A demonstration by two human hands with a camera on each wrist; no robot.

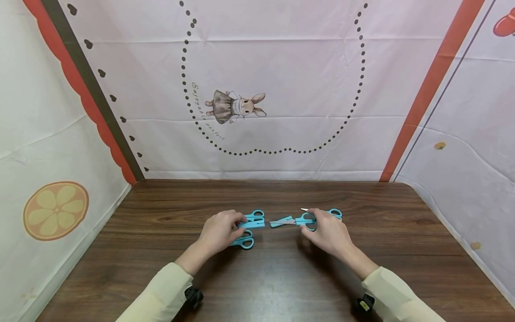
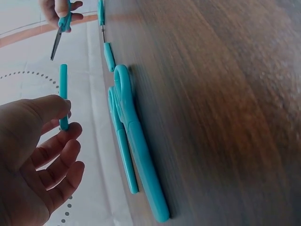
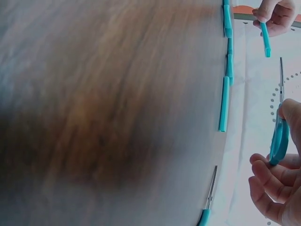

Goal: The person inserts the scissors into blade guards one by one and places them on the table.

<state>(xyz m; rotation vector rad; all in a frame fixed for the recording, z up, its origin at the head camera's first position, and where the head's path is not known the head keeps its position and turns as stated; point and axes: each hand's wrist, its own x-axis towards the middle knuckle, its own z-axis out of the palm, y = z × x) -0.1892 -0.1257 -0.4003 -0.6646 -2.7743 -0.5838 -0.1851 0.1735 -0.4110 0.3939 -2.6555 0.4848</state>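
Observation:
My left hand (image 1: 221, 230) pinches a slim teal blade cover (image 2: 63, 89) between thumb and fingers, held above the table. Under it lie two teal scissors with covered blades, one pair (image 2: 141, 150) nearer the left wrist camera and another pair (image 2: 123, 155) beside it. In my right hand (image 1: 331, 232), thumb and fingers grip teal scissors (image 3: 280, 139) by the handles. Their bare metal blades point left toward the held cover, with a gap between. A loose teal cover (image 3: 224, 103) lies on the table, overlapped by these blades in the head view.
Another pair of teal scissors (image 1: 335, 213) with bare blades lies on the table behind my right hand. The dark wooden table (image 1: 265, 286) ends at a patterned cloth (image 1: 281, 80) behind, with cloth at both sides too.

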